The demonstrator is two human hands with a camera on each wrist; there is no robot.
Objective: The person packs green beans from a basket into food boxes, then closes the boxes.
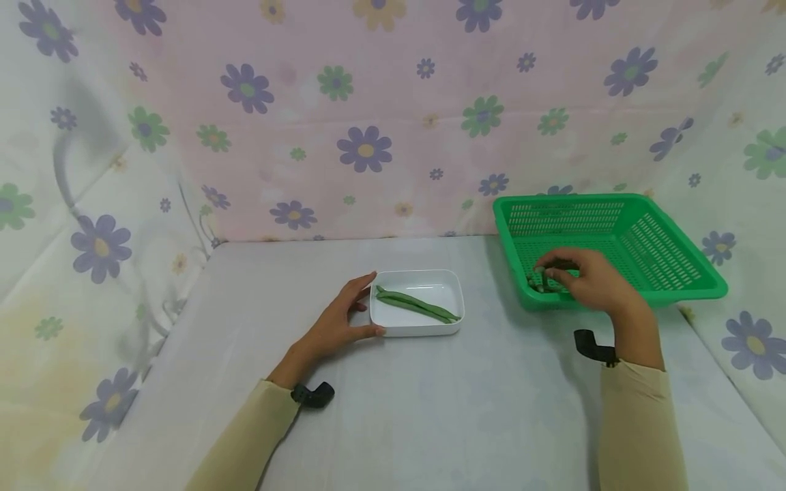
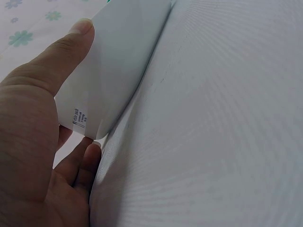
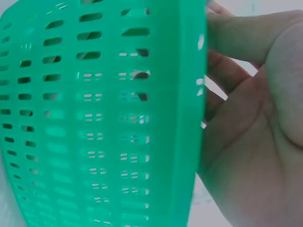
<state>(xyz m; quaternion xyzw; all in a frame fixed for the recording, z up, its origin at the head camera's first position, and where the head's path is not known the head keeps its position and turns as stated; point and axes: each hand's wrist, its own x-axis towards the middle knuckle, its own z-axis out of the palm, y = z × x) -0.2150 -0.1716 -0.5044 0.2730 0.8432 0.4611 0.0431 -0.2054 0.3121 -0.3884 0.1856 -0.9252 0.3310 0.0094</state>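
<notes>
Beans lie in the dish on the table, the basket stands right of the dish, and cloth hangs behind both.

Left hand grips white dish of green beans; right hand pinches a green piece inside basket, table's far-right corner.

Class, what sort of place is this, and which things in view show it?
Probably a makeshift tabletop work booth: pastel flower-printed sheeting hangs behind and beside a white table, which holds a green slotted plastic basket and a white rectangular dish of green beans.
</notes>
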